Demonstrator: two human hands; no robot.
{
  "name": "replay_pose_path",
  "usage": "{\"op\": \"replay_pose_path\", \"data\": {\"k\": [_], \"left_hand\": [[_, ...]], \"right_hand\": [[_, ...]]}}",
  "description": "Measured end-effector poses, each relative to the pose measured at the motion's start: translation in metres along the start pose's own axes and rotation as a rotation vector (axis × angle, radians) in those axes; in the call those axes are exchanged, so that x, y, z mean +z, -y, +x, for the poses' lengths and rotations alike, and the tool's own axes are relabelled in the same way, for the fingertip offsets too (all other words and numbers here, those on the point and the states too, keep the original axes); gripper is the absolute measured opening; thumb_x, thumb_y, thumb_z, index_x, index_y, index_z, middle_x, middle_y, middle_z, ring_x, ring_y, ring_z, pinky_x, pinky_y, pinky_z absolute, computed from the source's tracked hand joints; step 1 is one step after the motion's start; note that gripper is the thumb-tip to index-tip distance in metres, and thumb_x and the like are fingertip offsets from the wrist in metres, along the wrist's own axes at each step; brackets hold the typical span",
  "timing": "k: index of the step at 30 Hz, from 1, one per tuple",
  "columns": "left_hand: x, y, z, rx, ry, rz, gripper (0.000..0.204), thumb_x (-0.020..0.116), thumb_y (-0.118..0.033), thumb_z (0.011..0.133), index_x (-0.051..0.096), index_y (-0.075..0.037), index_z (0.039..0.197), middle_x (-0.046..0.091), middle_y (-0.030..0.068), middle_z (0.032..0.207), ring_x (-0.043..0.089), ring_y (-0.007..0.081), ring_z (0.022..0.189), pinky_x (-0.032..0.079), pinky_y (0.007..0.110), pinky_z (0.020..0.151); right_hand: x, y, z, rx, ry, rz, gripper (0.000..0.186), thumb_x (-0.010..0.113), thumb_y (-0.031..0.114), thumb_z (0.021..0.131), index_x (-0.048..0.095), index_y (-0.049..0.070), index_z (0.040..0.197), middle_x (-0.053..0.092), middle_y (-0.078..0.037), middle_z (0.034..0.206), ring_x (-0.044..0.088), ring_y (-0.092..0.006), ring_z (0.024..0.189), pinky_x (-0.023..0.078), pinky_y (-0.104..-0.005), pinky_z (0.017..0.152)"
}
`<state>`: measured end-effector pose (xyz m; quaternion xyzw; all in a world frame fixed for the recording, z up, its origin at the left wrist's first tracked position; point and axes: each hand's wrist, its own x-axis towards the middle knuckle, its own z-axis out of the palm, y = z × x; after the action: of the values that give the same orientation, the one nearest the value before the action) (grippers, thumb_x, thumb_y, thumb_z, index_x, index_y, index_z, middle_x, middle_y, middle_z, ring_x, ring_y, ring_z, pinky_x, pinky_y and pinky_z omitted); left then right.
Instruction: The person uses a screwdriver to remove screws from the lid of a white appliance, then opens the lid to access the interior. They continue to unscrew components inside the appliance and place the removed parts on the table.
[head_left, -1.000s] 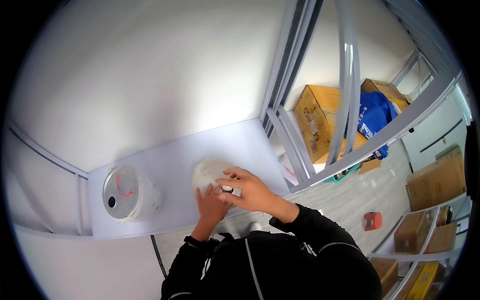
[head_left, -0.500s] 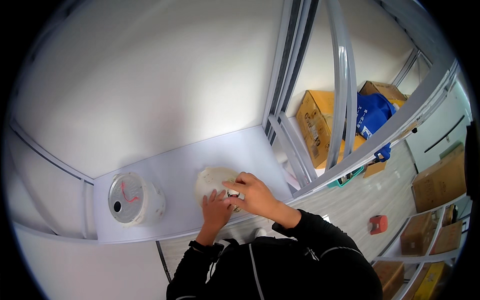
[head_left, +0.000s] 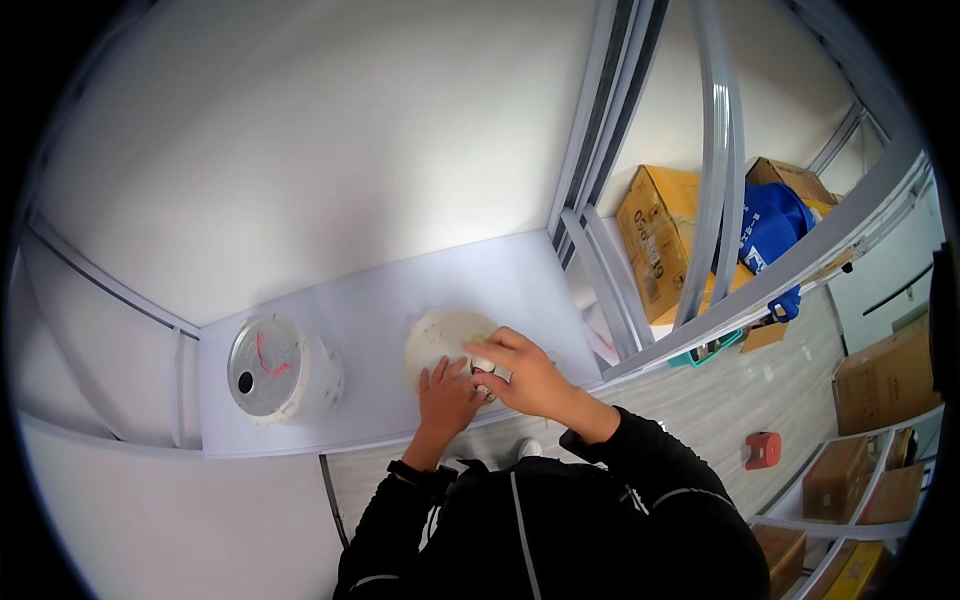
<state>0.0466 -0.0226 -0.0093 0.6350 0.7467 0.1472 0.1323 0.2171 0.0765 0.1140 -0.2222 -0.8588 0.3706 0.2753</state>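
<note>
A round cream-coloured disc like a bucket lid [head_left: 432, 335] lies on the pale shelf top, in front of me. My left hand [head_left: 449, 404] is open on its near edge, fingers spread, its thumb side close to my right hand. From the right, my right hand [head_left: 530, 375] reaches over the disc with thumb and forefinger closed round a small whitish rounded piece [head_left: 483, 366]. What that piece is, and whether it is fixed to the disc, I cannot make out. To the left stands a white bucket [head_left: 318, 375] with a grey lid [head_left: 267, 372], a dark round hole and a pink string on it.
The shelf top [head_left: 375, 290] meets a white wall behind. Grey metal frame posts [head_left: 718, 150] rise at the right, with a yellow carton [head_left: 660, 245] and a blue bag [head_left: 775, 225] beyond. A red stool [head_left: 763, 450] stands on the floor near shelves of cartons.
The whole view has shifted slightly, moving the scene right and a little up. My right hand stays pinched round the small piece, and my left hand still rests on the disc.
</note>
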Motion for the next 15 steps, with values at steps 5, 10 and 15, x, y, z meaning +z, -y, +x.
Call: {"op": "replay_pose_path", "data": {"k": [5, 10, 15], "left_hand": [[0.000, 0.000, -0.001, -0.003, 0.003, 0.025, 0.025, 0.073, -0.040, 0.095, 0.083, -0.024, 0.113, 0.056, 0.0013, 0.157, 0.040, 0.0321, 0.155, 0.025, 0.064, 0.127], [0.008, 0.003, -0.002, 0.010, -0.024, 0.025, 0.026, 0.072, -0.033, 0.095, 0.080, -0.022, 0.117, 0.055, 0.0029, 0.158, 0.040, 0.0337, 0.155, 0.027, 0.065, 0.126], [0.005, 0.005, 0.000, 0.031, 0.012, 0.065, 0.030, 0.071, -0.026, 0.094, 0.078, -0.022, 0.123, 0.053, 0.0045, 0.158, 0.039, 0.0359, 0.155, 0.027, 0.065, 0.125]], "right_hand": [[0.007, 0.006, 0.000, -0.121, -0.162, -0.013, 0.045, 0.085, 0.008, 0.088, 0.075, 0.011, 0.132, 0.068, -0.013, 0.119, 0.068, -0.0294, 0.098, 0.060, -0.0365, 0.083], [0.001, 0.003, 0.000, 0.013, -0.021, -0.034, 0.050, 0.078, 0.003, 0.090, 0.069, 0.008, 0.139, 0.068, -0.017, 0.134, 0.070, -0.0349, 0.115, 0.060, -0.0397, 0.089], [0.008, 0.003, 0.001, -0.073, -0.147, 0.023, 0.047, 0.085, 0.009, 0.088, 0.073, 0.010, 0.133, 0.068, -0.015, 0.120, 0.069, -0.0308, 0.100, 0.059, -0.0389, 0.084]]}}
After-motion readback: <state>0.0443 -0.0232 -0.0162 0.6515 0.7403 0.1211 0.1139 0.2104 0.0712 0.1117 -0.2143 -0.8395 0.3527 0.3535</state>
